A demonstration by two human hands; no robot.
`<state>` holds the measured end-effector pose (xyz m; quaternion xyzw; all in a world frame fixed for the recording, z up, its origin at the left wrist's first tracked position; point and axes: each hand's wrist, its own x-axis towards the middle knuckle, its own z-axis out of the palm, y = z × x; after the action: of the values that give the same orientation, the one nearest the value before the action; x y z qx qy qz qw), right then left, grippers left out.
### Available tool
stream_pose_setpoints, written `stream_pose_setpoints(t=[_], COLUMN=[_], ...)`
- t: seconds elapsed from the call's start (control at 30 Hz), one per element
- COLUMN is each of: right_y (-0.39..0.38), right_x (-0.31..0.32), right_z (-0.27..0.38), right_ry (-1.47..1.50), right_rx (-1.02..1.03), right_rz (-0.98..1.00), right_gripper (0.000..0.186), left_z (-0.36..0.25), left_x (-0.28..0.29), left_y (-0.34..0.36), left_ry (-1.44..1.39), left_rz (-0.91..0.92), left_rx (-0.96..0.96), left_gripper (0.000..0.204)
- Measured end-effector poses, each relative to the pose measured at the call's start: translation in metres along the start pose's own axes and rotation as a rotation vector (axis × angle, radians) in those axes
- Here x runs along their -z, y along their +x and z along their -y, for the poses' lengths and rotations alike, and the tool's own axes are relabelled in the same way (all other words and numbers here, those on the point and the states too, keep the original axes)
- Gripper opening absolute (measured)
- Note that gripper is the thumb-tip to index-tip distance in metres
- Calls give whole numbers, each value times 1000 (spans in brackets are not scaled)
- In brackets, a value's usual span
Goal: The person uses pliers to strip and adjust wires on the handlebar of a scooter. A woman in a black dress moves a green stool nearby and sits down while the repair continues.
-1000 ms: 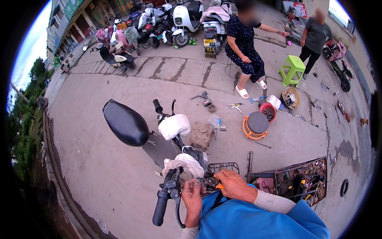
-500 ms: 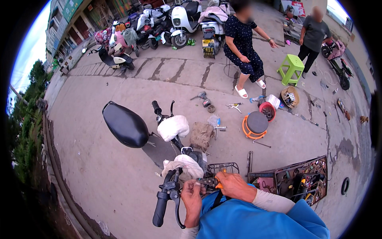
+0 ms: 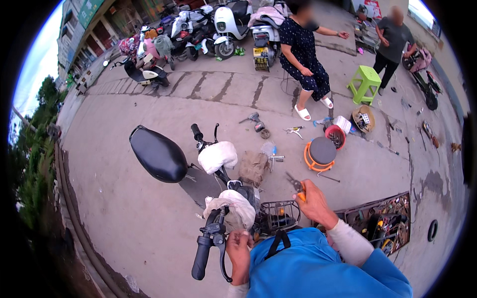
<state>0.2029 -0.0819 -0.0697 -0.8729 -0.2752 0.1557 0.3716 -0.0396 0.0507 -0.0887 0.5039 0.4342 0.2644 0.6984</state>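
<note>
My right hand [image 3: 310,201] is raised to the right of the scooter's front basket [image 3: 280,213], gripping pliers [image 3: 296,185] with orange handles, their jaws pointing up and left. My left hand [image 3: 238,253] is low beside the black handlebar grip [image 3: 201,258] and brake lever, fingertips pinched near the front of the scooter; what they hold is too small to make out. White cloths [image 3: 236,208] are wrapped on the handlebar. The black seat [image 3: 159,154] lies toward the upper left, with part of the frame between.
A tool crate [image 3: 407,223], orange-rimmed round stool [image 3: 322,149], red bucket [image 3: 335,141], drill [image 3: 258,124] and loose tools lie on the pavement. A seated person [image 3: 303,59] and a standing person [image 3: 390,44] are by a green stool [image 3: 364,82]; parked scooters [image 3: 228,25] line the back.
My right hand has moved up and right with the pliers, away from my left hand, which stays by the handlebar. The seated person's arm is higher; the standing person's hand has risen.
</note>
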Motion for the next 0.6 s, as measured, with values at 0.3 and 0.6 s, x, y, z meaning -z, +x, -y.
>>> stream_pose_setpoints(t=[0.3,0.6], right_y=[-37,-64], right_x=[-27,-23], right_z=[-12,-11], right_ry=[-410,-556], right_rx=[320,319], right_rz=[56,46], right_gripper=[53,66], left_z=[0,4], left_x=[-14,-27], left_y=[5,11], left_ry=[-61,385], left_rz=[35,217], left_rx=[-31,-177], left_gripper=[13,31])
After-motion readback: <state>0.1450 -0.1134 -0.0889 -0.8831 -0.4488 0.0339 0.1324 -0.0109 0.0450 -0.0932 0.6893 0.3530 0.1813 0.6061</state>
